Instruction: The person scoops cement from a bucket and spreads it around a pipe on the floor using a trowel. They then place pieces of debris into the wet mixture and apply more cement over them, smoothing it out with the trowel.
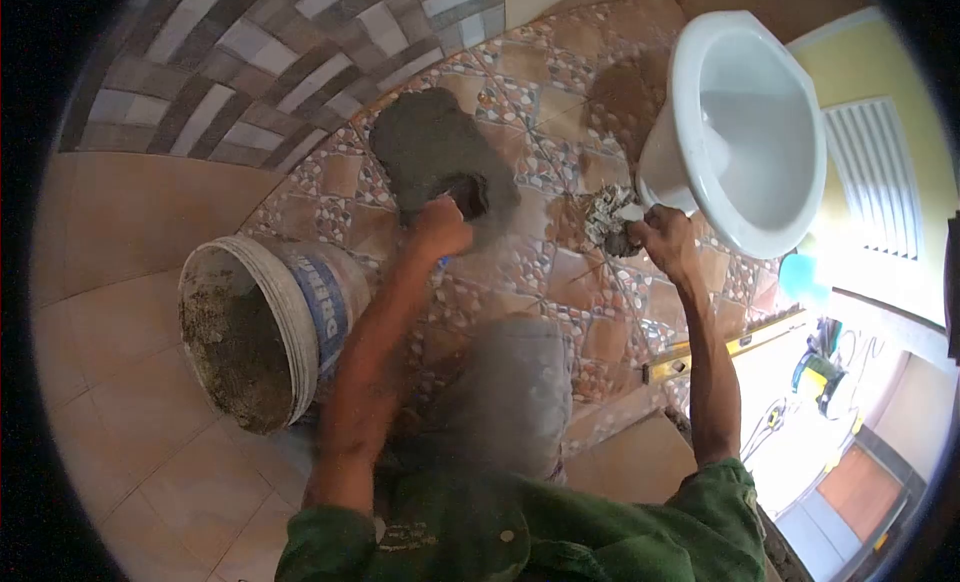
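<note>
A patch of wet grey mortar lies on the pebble-patterned floor tiles, with a dark hole in its near part. My left hand is closed at the edge of this hole. What its fingers grip is hidden; a small blue bit shows just below the hand. My right hand is closed on a crumpled grey-white scrap, which touches the floor beside the foot of a white toilet bowl. The scrap's material is hard to make out.
A mortar-smeared white bucket lies tilted at the left, its mouth facing left. A yellow spirit level lies at the right, near the bright doorway. Beyond it are cables and a power tool. A patterned tile wall borders the floor.
</note>
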A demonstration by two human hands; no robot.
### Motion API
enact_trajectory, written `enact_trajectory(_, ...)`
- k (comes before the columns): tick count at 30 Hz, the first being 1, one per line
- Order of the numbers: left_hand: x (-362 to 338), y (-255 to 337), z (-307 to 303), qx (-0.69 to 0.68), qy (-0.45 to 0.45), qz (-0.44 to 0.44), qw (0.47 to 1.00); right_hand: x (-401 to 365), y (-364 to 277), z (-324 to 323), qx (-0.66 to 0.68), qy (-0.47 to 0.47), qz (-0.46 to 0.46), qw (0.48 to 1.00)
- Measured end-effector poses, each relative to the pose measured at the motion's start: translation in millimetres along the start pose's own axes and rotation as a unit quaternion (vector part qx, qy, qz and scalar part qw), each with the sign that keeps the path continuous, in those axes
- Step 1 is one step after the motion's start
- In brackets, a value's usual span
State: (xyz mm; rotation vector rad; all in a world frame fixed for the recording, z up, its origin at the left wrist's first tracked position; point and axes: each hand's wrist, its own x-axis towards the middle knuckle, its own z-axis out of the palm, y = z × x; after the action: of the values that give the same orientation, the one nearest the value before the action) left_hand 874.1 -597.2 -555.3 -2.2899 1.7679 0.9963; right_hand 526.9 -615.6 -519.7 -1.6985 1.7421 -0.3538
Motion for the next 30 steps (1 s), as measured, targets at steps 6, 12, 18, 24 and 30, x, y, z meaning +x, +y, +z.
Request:
enact_trajectory(6, 16.6, -10.7, -15.9, -0.003, -0.063, 0.02, 0.998, 4.8, 2.1, 5.6, 0.015, -0.034, -0.004, 0.999)
enact_trajectory(12, 50.9, -13.7, 6.0, 0.105, -0.101, 0.098, 0.984, 0.4, 5.9, 10.0, 0.023, -0.003, -0.026, 0.999)
enact_trajectory(18, 13.2, 15.7, -9.3, 0.098, -0.084, 0.109, 0.986, 1.4, 10.2, 12.6, 0.031, 0.005, -0.034, 0.999)
enact_trajectory(24, 2.2, -10.2, 21.6, 0.17, -0.054, 0.216, 0.96, 5.6, 1.3, 13.2, -0.008, -0.029, 0.0, 1.0)
enact_trajectory(30, -44.9, -7.8, -28.2, 0.011, -0.001, 0.165, 0.986, 4.8, -2.4, 11.8, 0.002, -0.035, 0.01, 0.999)
